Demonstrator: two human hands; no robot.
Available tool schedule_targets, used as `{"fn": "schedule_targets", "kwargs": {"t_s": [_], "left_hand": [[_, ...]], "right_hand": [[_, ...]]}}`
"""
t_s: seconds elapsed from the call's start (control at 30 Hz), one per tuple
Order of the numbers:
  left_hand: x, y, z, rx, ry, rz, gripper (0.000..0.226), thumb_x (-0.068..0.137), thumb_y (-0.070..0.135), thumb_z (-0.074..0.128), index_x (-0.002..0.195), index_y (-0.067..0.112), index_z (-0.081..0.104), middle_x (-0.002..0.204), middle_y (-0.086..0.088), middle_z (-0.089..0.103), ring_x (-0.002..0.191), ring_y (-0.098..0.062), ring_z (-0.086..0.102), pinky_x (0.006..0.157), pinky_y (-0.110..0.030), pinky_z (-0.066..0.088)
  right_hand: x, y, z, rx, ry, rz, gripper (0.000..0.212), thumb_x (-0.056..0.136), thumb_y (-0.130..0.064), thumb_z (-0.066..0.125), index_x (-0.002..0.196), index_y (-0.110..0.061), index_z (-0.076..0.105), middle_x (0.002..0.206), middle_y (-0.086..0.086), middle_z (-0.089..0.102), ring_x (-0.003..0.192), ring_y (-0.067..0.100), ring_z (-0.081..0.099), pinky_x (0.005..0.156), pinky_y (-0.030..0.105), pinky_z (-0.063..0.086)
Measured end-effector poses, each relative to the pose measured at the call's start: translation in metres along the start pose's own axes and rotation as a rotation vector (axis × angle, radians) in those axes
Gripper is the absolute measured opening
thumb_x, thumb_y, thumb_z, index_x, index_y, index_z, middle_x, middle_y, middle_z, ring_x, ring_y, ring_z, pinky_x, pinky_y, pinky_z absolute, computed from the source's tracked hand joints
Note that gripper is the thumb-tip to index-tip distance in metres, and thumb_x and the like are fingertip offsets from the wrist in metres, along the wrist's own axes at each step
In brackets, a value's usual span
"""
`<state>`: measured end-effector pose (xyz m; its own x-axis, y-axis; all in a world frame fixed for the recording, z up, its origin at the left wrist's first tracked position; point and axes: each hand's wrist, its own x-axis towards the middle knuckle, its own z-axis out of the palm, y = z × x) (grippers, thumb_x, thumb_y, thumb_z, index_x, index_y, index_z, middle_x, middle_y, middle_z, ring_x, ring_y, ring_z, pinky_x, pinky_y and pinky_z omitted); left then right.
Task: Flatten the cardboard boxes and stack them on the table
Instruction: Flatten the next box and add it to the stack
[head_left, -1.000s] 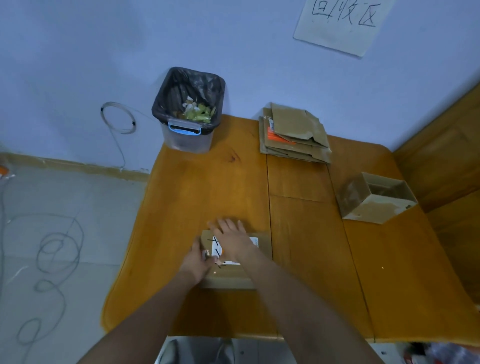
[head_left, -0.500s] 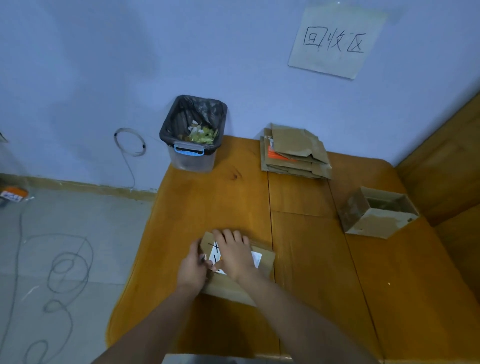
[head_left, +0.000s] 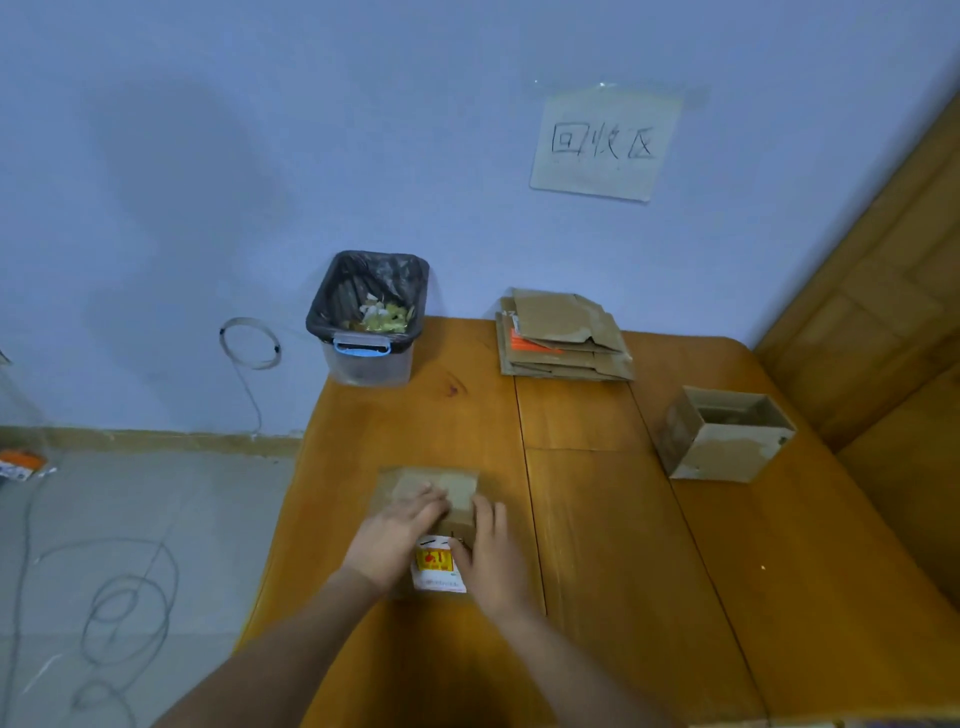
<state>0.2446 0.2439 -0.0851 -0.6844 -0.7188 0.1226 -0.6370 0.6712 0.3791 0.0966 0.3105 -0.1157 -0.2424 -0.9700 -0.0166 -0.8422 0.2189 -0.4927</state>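
A flattened brown cardboard box (head_left: 451, 493) with a white and yellow label lies on the wooden table (head_left: 597, 519) near its front left. My left hand (head_left: 396, 535) presses flat on its left part with straight fingers. My right hand (head_left: 488, 556) presses on its right side beside the label. A stack of flattened boxes (head_left: 563, 338) sits at the back of the table by the wall. An open, unflattened box (head_left: 724, 434) stands at the right.
A lined bin (head_left: 370, 317) with scraps stands at the table's back left corner. A paper sign (head_left: 605, 143) hangs on the wall. Wooden panels (head_left: 883, 312) close the right side. Cables lie on the floor (head_left: 130, 597) to the left.
The view has tilted up. The cardboard piece has turned so its label faces me, and my hands have shifted to either side of it, both pressing down.
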Motion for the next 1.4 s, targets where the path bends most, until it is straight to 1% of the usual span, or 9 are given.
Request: {"fn": "schedule_targets", "kwargs": {"t_s": [0.13, 0.23, 0.33, 0.5, 0.63, 0.7, 0.9, 1.27, 1.4], "left_hand": [[-0.01, 0.016, 0.022, -0.054, 0.084, 0.111, 0.048, 0.063, -0.012, 0.077, 0.108, 0.006, 0.07, 0.127, -0.012, 0.064, 0.111, -0.032, 0.064, 0.078, -0.035, 0.058], [-0.013, 0.016, 0.026, -0.194, 0.11, -0.012, 0.023, 0.089, 0.001, 0.062, 0.112, 0.005, 0.062, 0.141, -0.008, 0.05, 0.119, -0.025, 0.056, 0.094, -0.031, 0.048], [-0.011, 0.015, 0.023, -0.352, 0.145, -0.137, 0.012, 0.101, 0.019, 0.047, 0.105, 0.012, 0.055, 0.142, -0.001, 0.043, 0.116, -0.015, 0.054, 0.091, -0.021, 0.04], [-0.004, 0.017, 0.017, -0.363, -0.015, -0.244, 0.051, 0.094, 0.039, 0.059, 0.133, 0.008, 0.047, 0.152, 0.009, 0.028, 0.118, -0.009, 0.052, 0.097, -0.03, 0.048], [0.002, 0.017, 0.02, -0.407, 0.007, -0.269, 0.053, 0.088, 0.032, 0.068, 0.129, 0.001, 0.052, 0.16, 0.004, 0.018, 0.128, -0.012, 0.045, 0.099, -0.028, 0.046], [0.004, 0.018, 0.021, -0.425, 0.024, -0.266, 0.05, 0.088, 0.028, 0.069, 0.125, -0.001, 0.054, 0.16, 0.0, 0.016, 0.135, -0.014, 0.037, 0.101, -0.023, 0.043], [0.009, 0.017, 0.021, -0.343, 0.03, -0.299, 0.054, 0.086, 0.038, 0.07, 0.126, 0.007, 0.05, 0.155, 0.005, 0.027, 0.132, -0.015, 0.039, 0.098, -0.028, 0.039], [0.032, 0.013, 0.012, 0.03, -0.155, -0.229, 0.058, 0.088, 0.033, 0.066, 0.14, 0.017, 0.045, 0.158, 0.003, 0.027, 0.145, -0.016, 0.024, 0.118, -0.032, 0.01], [0.036, 0.016, 0.011, 0.059, -0.193, -0.234, 0.056, 0.088, 0.03, 0.065, 0.139, 0.015, 0.046, 0.157, 0.002, 0.029, 0.141, -0.02, 0.031, 0.118, -0.034, 0.014]], "right_hand": [[-0.031, 0.024, 0.002, -0.049, -0.03, 0.059, 0.055, 0.094, -0.031, 0.049, 0.144, -0.02, 0.027, 0.131, -0.001, 0.038, 0.094, 0.021, 0.058, 0.059, 0.029, 0.041], [-0.03, 0.026, -0.006, -0.092, 0.011, -0.037, 0.052, 0.086, -0.014, 0.054, 0.136, -0.018, 0.04, 0.126, 0.001, 0.042, 0.11, 0.019, 0.049, 0.077, 0.029, 0.045], [-0.024, 0.02, -0.014, -0.098, 0.028, -0.097, 0.045, 0.081, -0.003, 0.054, 0.124, -0.015, 0.048, 0.131, -0.001, 0.039, 0.122, 0.016, 0.037, 0.095, 0.027, 0.039], [0.002, 0.016, -0.034, -0.032, 0.061, -0.126, 0.022, 0.087, -0.005, 0.047, 0.104, -0.015, 0.057, 0.146, -0.006, 0.032, 0.137, 0.015, 0.021, 0.105, 0.035, 0.033], [0.035, 0.004, -0.046, 0.039, -0.191, -0.163, 0.048, 0.092, -0.018, 0.045, 0.14, -0.023, 0.041, 0.151, -0.007, 0.029, 0.14, 0.015, 0.018, 0.108, 0.034, 0.03], [0.04, 0.002, -0.044, 0.007, -0.289, -0.192, 0.059, 0.093, -0.021, 0.046, 0.148, -0.03, 0.028, 0.154, -0.01, 0.024, 0.139, 0.015, 0.016, 0.108, 0.035, 0.031], [0.033, 0.012, -0.037, -0.043, -0.174, -0.174, 0.047, 0.095, -0.035, 0.048, 0.141, -0.027, 0.043, 0.143, -0.012, 0.036, 0.125, 0.014, 0.032, 0.09, 0.029, 0.041], [0.019, 0.022, -0.041, -0.043, -0.116, -0.163, 0.037, 0.097, -0.034, 0.05, 0.133, -0.024, 0.05, 0.15, -0.008, 0.035, 0.132, 0.016, 0.034, 0.1, 0.029, 0.036], [0.022, 0.02, -0.044, -0.061, -0.13, -0.178, 0.03, 0.097, -0.033, 0.051, 0.125, -0.024, 0.052, 0.144, -0.008, 0.038, 0.128, 0.016, 0.036, 0.092, 0.028, 0.04]]}}
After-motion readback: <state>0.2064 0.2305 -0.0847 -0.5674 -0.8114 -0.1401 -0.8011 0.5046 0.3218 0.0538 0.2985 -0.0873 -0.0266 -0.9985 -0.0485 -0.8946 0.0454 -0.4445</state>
